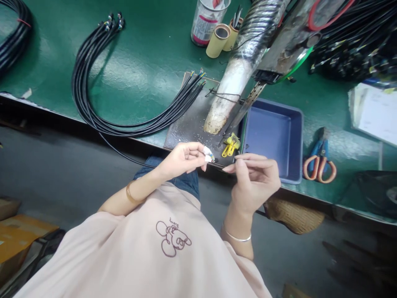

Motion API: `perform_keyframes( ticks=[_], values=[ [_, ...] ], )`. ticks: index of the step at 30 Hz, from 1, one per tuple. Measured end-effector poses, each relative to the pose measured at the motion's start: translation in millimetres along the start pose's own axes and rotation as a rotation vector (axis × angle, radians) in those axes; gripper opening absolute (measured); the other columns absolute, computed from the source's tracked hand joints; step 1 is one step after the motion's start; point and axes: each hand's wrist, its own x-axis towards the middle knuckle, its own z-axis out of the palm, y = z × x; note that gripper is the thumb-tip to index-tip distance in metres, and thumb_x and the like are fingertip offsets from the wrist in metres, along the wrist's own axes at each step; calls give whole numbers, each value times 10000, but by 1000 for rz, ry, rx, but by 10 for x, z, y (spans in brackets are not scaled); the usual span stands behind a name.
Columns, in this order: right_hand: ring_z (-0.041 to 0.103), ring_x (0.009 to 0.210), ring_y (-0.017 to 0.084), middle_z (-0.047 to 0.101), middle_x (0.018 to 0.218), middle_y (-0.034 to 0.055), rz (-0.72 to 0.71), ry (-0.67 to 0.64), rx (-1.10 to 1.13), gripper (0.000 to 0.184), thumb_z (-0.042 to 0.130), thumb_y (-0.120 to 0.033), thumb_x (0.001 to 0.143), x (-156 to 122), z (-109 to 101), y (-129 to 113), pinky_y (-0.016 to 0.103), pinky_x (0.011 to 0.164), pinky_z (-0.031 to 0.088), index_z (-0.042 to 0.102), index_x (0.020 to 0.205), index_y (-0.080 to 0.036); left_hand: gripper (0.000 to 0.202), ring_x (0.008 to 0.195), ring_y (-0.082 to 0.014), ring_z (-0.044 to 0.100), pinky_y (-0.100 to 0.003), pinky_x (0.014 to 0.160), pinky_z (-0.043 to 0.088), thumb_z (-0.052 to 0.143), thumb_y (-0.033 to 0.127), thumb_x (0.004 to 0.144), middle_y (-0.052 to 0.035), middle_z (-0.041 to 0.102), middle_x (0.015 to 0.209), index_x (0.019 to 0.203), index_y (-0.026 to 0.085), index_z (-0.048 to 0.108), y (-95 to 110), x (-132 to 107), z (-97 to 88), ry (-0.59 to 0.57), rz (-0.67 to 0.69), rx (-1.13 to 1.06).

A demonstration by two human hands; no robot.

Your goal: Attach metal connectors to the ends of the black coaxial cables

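Note:
My left hand [189, 158] is closed near the bench's front edge, with white wraps on its fingertips. Between thumb and finger it pinches a cable end [212, 157] whose small coloured wires poke out. One black cable [124, 156] runs from the bundle towards the left wrist and passes out of sight behind it. To the right, my right hand [256, 176] has its thumb and fingers pressed together; whatever is in that pinch is too small to name. Just beyond the hands, yellow-handled cutters [229, 148] lie on a dark work plate [186, 128] sprinkled with tiny scraps.
A bundle of black cables [77, 82] curves across the green bench. An extraction hose [231, 87] hangs over the plate beside a metal arm [279, 45]. Right of it are a blue tray [274, 132] and orange-handled pliers [319, 159]. A plastic jar [206, 22] stands at the back.

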Motion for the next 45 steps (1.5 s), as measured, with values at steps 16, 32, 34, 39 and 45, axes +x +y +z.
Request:
perform_keyframes(
  ticks=[16,32,34,39,45],
  values=[
    [742,755,139,768,858,21,-87,-142,-131,103,747,-154,830,-59,65,26,226,603,604,680,765,-199,375,419,-12,441,-143,386,317,832,389,730,43,611,594,813,140,564,2,5,25,-39,97,88],
    [753,788,156,776,872,5,-478,-72,-372,169,739,-67,823,-65,102,127,290,727,611,660,848,-214,247,382,-23,397,-151,378,301,718,341,796,58,539,518,776,140,575,-48,30,36,121,117,188],
    [752,788,156,774,874,5,-481,-74,-376,166,733,-71,828,-62,103,135,292,725,610,652,849,-214,255,398,-22,398,-157,400,309,713,351,809,52,542,529,762,136,584,-42,34,33,99,126,202],
    [744,804,146,769,895,15,-494,-90,-378,181,727,-63,820,-60,95,158,281,739,603,616,831,-207,354,465,-29,405,-175,472,333,745,434,805,63,491,547,715,140,568,-27,70,39,82,189,199],
    [732,802,142,758,907,21,-522,-97,-397,203,718,-64,813,-28,94,155,258,690,610,579,816,-212,263,550,-40,445,-179,537,375,714,351,812,39,530,649,746,133,581,-75,131,57,116,275,176]
  ],
)
